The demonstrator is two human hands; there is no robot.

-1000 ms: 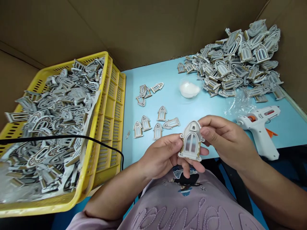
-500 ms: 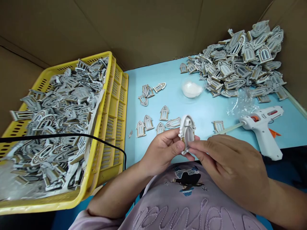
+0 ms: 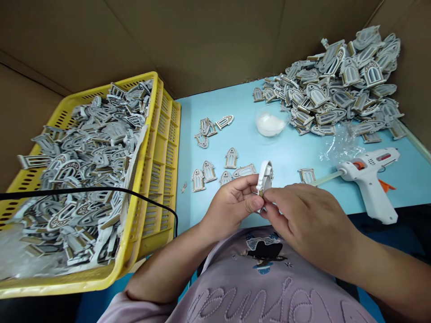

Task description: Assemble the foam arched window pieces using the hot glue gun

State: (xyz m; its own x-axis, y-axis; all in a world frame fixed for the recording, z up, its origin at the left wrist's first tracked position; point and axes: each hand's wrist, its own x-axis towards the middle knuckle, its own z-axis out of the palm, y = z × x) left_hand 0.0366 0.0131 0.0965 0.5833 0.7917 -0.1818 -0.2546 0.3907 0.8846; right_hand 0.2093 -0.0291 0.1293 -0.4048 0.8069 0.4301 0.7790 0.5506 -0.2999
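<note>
Between my two hands, above the table's front edge, stands a small white arched window frame [image 3: 265,176], turned partly edge-on. My left hand [image 3: 232,204] pinches its lower left side between thumb and fingers. The fingertips of my right hand [image 3: 310,220] press at its lower right, closed together; whether they also hold some small part is hidden. Just beyond my left hand lie several similar arched window frames [image 3: 231,158] on the blue table [image 3: 215,148]. A squarish frame piece [image 3: 306,175] lies beyond my right hand.
A yellow crate [image 3: 158,179] heaped with frames fills the left, a black cable [image 3: 101,189] crossing it. At the back right are a large pile of frames [image 3: 316,94] and a clear bowl of white material [image 3: 270,123]. A white glue gun [image 3: 370,179] lies right, near crumpled plastic [image 3: 341,141].
The window frame has turned from facing me to more edge-on. My right hand has shifted slightly left and up, its fingers nearer the frame's lower part.
</note>
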